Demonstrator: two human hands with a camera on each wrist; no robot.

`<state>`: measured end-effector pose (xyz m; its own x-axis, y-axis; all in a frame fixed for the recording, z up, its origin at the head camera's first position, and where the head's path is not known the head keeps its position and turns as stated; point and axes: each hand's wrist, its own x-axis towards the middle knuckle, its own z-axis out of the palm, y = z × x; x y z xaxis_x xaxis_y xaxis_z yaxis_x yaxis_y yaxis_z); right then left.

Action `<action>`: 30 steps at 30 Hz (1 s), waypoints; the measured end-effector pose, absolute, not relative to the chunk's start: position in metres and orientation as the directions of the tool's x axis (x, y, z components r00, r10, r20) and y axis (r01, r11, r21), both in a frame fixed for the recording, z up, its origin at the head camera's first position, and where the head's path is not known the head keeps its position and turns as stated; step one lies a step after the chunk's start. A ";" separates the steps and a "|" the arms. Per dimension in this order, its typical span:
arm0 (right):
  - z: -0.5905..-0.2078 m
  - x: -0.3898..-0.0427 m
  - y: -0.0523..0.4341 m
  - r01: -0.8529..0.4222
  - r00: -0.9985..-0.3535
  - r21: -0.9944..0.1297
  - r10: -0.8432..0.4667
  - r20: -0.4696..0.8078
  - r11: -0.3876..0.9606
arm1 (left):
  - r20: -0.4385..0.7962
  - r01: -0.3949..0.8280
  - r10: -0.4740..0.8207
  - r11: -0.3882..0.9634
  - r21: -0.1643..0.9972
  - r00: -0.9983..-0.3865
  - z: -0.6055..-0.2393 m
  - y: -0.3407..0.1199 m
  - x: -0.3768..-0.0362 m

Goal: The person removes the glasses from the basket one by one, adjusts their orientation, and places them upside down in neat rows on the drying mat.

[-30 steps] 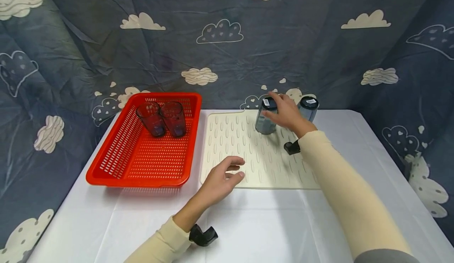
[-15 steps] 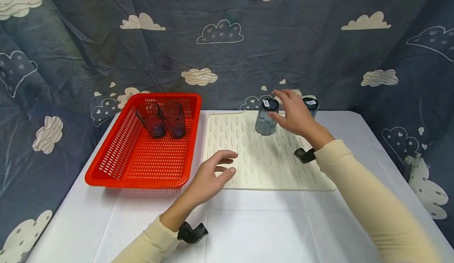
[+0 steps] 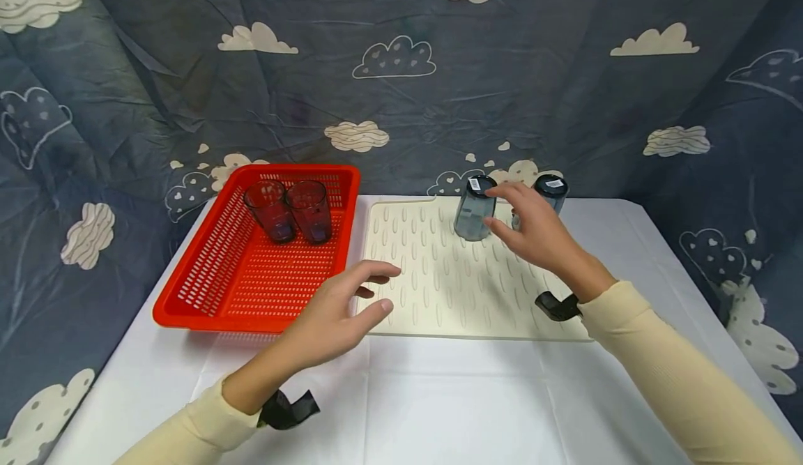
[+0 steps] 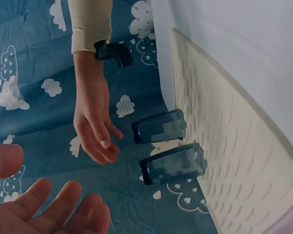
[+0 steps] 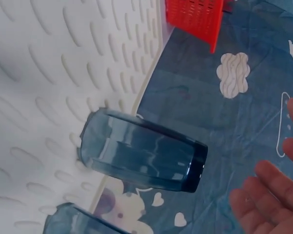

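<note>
Right hand [image 3: 533,231] has pulled back off the blue-grey tumbler [image 3: 475,208] it gripped a second ago; fingers now loosely spread, holding nothing, just right of the glass at centre-right of frame. That tumbler stands upside down at the far edge of the cream drying mat [image 3: 439,284], a second inverted tumbler [image 3: 552,192] just behind the hand. Left hand [image 3: 335,315] has drifted left, now hovering over the mat's near-left corner beside the red basket [image 3: 207,298], fingers relaxed, empty. Two dark tumblers [image 3: 288,210] stand upright in the basket's far end, left of centre.
</note>
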<state>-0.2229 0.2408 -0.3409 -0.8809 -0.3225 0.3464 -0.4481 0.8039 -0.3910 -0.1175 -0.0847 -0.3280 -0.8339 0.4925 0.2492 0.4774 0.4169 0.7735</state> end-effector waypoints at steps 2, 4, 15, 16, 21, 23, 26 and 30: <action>-0.342 -0.220 0.241 -0.459 -0.876 -0.401 -0.329 0.352 0.793 | 0.264 0.502 0.500 0.434 0.748 -0.825 -0.324 -0.088 -0.119; -0.342 -0.216 0.239 -0.466 -0.875 -0.410 -0.340 0.344 0.784 | 0.263 0.509 0.502 0.453 0.732 -0.824 -0.321 -0.092 -0.122; -0.347 -0.198 0.224 -0.453 -0.892 -0.504 -0.385 0.239 0.736 | 0.208 0.443 0.426 0.582 0.682 -0.880 -0.301 -0.119 -0.145; -0.348 -0.196 0.222 -0.455 -0.890 -0.510 -0.389 0.238 0.730 | 0.213 0.450 0.426 0.597 0.664 -0.879 -0.300 -0.122 -0.148; -0.355 -0.192 0.215 -0.464 -0.884 -0.538 -0.404 0.235 0.704 | 0.297 0.520 0.428 0.664 0.538 -0.854 -0.295 -0.141 -0.168; -0.357 -0.191 0.211 -0.467 -0.882 -0.544 -0.412 0.230 0.697 | 0.337 0.536 0.417 0.686 0.492 -0.844 -0.294 -0.151 -0.177; -0.359 -0.189 0.205 -0.470 -0.879 -0.556 -0.421 0.224 0.686 | 0.374 0.533 0.391 0.719 0.447 -0.841 -0.296 -0.168 -0.191; -0.361 -0.187 0.199 -0.484 -0.871 -0.569 -0.429 0.239 0.665 | 0.370 0.499 0.360 0.761 0.415 -0.856 -0.304 -0.189 -0.206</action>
<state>-0.1874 0.1992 -0.3610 -0.8712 -0.4288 0.2392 -0.4836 0.6651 -0.5690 -0.2061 -0.1895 -0.3039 -0.8563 0.3601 0.3703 0.4993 0.7607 0.4148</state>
